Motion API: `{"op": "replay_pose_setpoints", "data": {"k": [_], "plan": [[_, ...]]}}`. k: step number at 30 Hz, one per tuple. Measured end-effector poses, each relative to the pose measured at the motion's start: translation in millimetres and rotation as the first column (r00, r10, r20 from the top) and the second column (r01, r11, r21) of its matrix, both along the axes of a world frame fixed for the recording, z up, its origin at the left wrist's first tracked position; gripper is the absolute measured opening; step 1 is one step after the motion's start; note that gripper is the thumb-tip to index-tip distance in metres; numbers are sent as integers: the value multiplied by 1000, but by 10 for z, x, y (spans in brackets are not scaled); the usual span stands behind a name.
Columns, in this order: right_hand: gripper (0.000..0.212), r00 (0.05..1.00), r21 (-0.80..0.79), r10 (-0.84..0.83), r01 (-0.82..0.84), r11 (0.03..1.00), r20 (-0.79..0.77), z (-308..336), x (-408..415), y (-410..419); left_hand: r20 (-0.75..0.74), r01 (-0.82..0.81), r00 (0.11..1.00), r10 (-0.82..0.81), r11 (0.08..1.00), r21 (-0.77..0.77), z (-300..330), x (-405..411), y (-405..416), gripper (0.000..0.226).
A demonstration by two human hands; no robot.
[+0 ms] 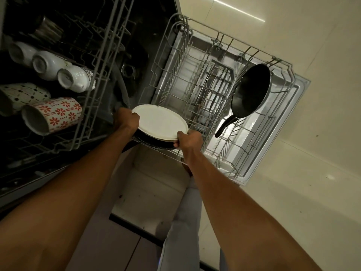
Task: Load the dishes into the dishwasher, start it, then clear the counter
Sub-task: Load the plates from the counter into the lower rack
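Note:
I hold a stack of plates over the near corner of the pulled-out lower rack (259, 153). A white plate (159, 122) lies on top, with a dark plate (154, 144) under it. My left hand (127, 119) grips the stack's left edge and my right hand (188, 139) grips its right edge. A black frying pan (251, 90) leans upright in the rack's right part, handle pointing down toward me. The upper rack (82, 106) on the left holds several mugs, among them one with red flowers (52, 115) and white ones (48, 64).
The dishwasher door (300, 90) lies open flat under the lower rack. A cutlery basket (218, 89) with utensils sits mid-rack. Pale floor tiles (312, 192) spread to the right. My legs (185, 222) stand close to the door's near edge.

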State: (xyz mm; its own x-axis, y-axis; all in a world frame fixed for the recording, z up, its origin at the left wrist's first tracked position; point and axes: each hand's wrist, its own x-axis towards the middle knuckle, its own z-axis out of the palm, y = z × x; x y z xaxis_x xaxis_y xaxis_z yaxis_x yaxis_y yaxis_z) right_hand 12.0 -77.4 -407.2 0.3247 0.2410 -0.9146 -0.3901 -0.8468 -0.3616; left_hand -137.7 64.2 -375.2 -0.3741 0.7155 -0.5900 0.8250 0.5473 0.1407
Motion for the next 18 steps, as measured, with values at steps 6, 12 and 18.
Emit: {"op": "replay_pose_setpoints", "data": {"k": [6, 12, 18], "plan": [[27, 999, -29, 40, -41, 999, -13, -149, 129, 49, -21, 33, 999, -33, 999, -25, -125, 77, -12, 35], [10, 993, -96, 121, -122, 988, -15, -466, 225, 237, -46, 153, 987, -156, 986, -73, -311, 90, 66, 39], [16, 985, -107, 163, -155, 982, 64, -562, 165, 243, -104, 253, 960, -259, 965, -75, -345, 93, 84, 42]]}}
